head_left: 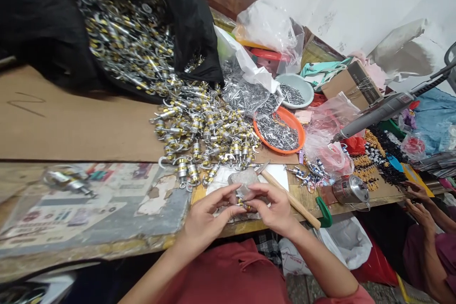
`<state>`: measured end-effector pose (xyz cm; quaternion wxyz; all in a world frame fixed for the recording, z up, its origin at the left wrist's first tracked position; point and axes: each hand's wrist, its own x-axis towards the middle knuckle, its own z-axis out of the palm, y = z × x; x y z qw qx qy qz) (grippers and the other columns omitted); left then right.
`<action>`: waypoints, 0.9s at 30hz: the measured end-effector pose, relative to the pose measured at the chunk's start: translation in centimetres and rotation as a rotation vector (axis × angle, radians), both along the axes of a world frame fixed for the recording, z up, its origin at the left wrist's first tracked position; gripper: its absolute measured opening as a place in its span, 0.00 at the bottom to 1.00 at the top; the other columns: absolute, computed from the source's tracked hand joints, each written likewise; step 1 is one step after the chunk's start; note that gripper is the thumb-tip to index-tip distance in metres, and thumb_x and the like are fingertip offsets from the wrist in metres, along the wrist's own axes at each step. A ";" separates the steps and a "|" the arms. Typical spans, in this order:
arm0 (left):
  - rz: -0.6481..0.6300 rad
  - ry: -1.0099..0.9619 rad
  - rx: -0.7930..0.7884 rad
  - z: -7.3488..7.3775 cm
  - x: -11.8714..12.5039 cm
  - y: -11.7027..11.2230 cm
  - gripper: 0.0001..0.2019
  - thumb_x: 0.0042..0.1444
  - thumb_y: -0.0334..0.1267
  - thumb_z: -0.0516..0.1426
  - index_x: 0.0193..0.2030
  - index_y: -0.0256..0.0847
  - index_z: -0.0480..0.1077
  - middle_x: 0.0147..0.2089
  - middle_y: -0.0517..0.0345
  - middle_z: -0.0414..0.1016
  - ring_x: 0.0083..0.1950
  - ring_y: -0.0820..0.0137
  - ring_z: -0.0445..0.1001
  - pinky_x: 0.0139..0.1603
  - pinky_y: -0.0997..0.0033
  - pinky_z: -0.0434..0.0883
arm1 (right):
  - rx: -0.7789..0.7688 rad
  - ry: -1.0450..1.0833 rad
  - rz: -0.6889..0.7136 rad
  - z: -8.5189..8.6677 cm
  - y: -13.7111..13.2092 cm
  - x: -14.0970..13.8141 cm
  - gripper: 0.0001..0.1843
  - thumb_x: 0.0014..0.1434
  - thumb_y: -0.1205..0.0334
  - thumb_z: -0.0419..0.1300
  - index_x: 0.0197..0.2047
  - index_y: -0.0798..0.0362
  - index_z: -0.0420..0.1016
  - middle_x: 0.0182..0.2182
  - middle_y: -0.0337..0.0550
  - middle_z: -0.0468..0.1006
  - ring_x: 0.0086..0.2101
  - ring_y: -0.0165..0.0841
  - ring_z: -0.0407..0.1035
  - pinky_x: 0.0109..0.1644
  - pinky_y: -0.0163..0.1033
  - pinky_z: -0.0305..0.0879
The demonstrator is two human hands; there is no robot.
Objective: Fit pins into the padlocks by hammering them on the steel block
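My left hand [215,211] and my right hand [274,209] meet at the table's front edge. Between their thumbs and fingers they pinch a small silver-and-yellow metal piece [245,206], mostly covered by the fingertips. Just behind the fingers sits a rough grey stone block [242,178] on white paper. Beside my right hand lies a hammer [297,205], its wooden handle slanting toward the table edge. A pile of silver-and-yellow metal fittings with hooked ends [213,130] spreads beyond the block.
A black bag [197,14] spills more fittings at the back left. An orange bowl [302,138] and a pale bowl [309,90] hold small metal parts. A metal mug [351,189] and green-handled tool [324,213] stand right. Another person's hands [420,204] work at far right.
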<state>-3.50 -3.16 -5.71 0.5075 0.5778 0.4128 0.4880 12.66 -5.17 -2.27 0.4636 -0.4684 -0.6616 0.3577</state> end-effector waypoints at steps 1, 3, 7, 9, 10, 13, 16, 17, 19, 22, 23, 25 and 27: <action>0.003 0.029 0.026 0.2 0.0 0.0 0.16 0.45 0.35 0.62 0.44 0.41 0.76 0.26 0.62 0.74 0.28 0.71 0.73 0.32 0.73 0.72 | 0.019 -0.001 -0.001 -0.1 -0.1 0.0 0.15 0.53 0.72 0.56 0.45 0.51 0.72 0.30 0.40 0.78 0.30 0.29 0.74 0.32 0.32 0.73; 0.005 0.068 0.081 0.6 0.0 0.1 0.14 0.45 0.35 0.61 0.42 0.41 0.77 0.25 0.61 0.75 0.27 0.71 0.73 0.31 0.74 0.72 | 0.086 -0.030 0.004 -0.1 -0.1 0.1 0.16 0.54 0.73 0.55 0.45 0.50 0.72 0.30 0.39 0.78 0.30 0.29 0.74 0.34 0.33 0.74; -0.058 0.071 0.120 1.5 -0.4 0.0 0.09 0.47 0.33 0.59 0.36 0.44 0.80 0.27 0.58 0.77 0.29 0.70 0.75 0.31 0.75 0.72 | 0.278 -0.119 0.043 0.2 -0.3 -0.1 0.16 0.57 0.74 0.55 0.46 0.49 0.71 0.30 0.39 0.79 0.31 0.28 0.74 0.37 0.33 0.74; -0.095 0.057 0.113 1.8 -0.5 -0.1 0.09 0.48 0.32 0.59 0.33 0.46 0.80 0.28 0.57 0.78 0.30 0.70 0.75 0.30 0.76 0.71 | 0.358 -0.151 0.061 0.3 -0.5 -0.2 0.16 0.58 0.73 0.55 0.47 0.48 0.70 0.30 0.39 0.79 0.31 0.28 0.74 0.36 0.32 0.74; -0.099 0.042 0.104 1.9 -0.6 -0.2 0.09 0.48 0.31 0.58 0.31 0.46 0.80 0.28 0.57 0.77 0.29 0.70 0.75 0.30 0.77 0.71 | 0.390 -0.169 0.065 0.4 -0.6 -0.2 0.16 0.59 0.73 0.54 0.49 0.48 0.69 0.31 0.39 0.79 0.31 0.28 0.74 0.36 0.32 0.74; -0.045 -0.022 0.039 2.1 -0.5 -0.4 0.07 0.47 0.31 0.59 0.27 0.45 0.80 0.27 0.58 0.77 0.29 0.71 0.74 0.29 0.77 0.71 | 0.508 -0.270 0.080 0.3 -1.0 0.0 0.19 0.59 0.74 0.54 0.53 0.51 0.65 0.37 0.46 0.77 0.39 0.31 0.73 0.41 0.36 0.74; 0.003 -0.059 -0.038 2.4 -0.4 -0.4 0.05 0.45 0.32 0.61 0.24 0.43 0.79 0.26 0.58 0.76 0.29 0.70 0.74 0.30 0.75 0.71 | 0.635 -0.416 0.042 -0.3 -1.2 0.6 0.22 0.57 0.70 0.58 0.55 0.54 0.63 0.42 0.53 0.75 0.46 0.37 0.70 0.47 0.44 0.72; 0.009 -0.060 -0.050 2.5 -0.4 -0.4 0.05 0.45 0.33 0.61 0.23 0.42 0.78 0.26 0.58 0.76 0.29 0.70 0.74 0.30 0.75 0.71 | 0.654 -0.453 0.013 -0.6 -1.3 0.8 0.21 0.56 0.69 0.59 0.54 0.53 0.64 0.41 0.52 0.74 0.45 0.38 0.70 0.46 0.43 0.72; 0.009 -0.040 -0.058 2.8 -0.5 -0.3 0.05 0.46 0.34 0.60 0.22 0.42 0.77 0.24 0.59 0.75 0.28 0.70 0.73 0.30 0.75 0.70 | 0.674 -0.500 -0.029 -1.1 -1.3 1.2 0.18 0.57 0.71 0.57 0.51 0.52 0.67 0.39 0.49 0.75 0.41 0.35 0.72 0.41 0.39 0.73; 0.009 0.024 -0.064 3.1 -0.7 -0.4 0.06 0.47 0.35 0.59 0.23 0.41 0.76 0.24 0.60 0.75 0.28 0.71 0.72 0.29 0.76 0.69 | 0.746 -0.543 0.009 -1.6 -1.3 1.6 0.16 0.59 0.73 0.53 0.48 0.51 0.70 0.37 0.47 0.77 0.38 0.31 0.73 0.38 0.34 0.72; 0.007 0.050 -0.058 3.3 -0.7 -0.4 0.06 0.48 0.36 0.59 0.23 0.41 0.75 0.24 0.60 0.75 0.28 0.70 0.72 0.30 0.75 0.69 | 0.770 -0.555 0.025 -1.5 -1.2 1.7 0.16 0.59 0.72 0.52 0.48 0.52 0.70 0.37 0.47 0.77 0.38 0.32 0.73 0.38 0.35 0.72; -0.001 0.095 -0.028 3.5 -0.7 -0.4 0.06 0.48 0.36 0.59 0.23 0.41 0.75 0.25 0.59 0.74 0.29 0.70 0.72 0.31 0.75 0.69 | 0.790 -0.574 0.037 -1.3 -1.1 1.7 0.16 0.59 0.72 0.51 0.49 0.53 0.70 0.37 0.48 0.77 0.38 0.32 0.73 0.39 0.36 0.72; -0.010 0.123 0.009 3.7 -0.7 -0.3 0.06 0.48 0.37 0.59 0.22 0.42 0.75 0.25 0.59 0.74 0.30 0.69 0.72 0.31 0.75 0.69 | 0.789 -0.587 0.033 -0.8 -1.0 1.7 0.16 0.59 0.73 0.51 0.48 0.53 0.70 0.37 0.49 0.78 0.38 0.32 0.72 0.38 0.36 0.71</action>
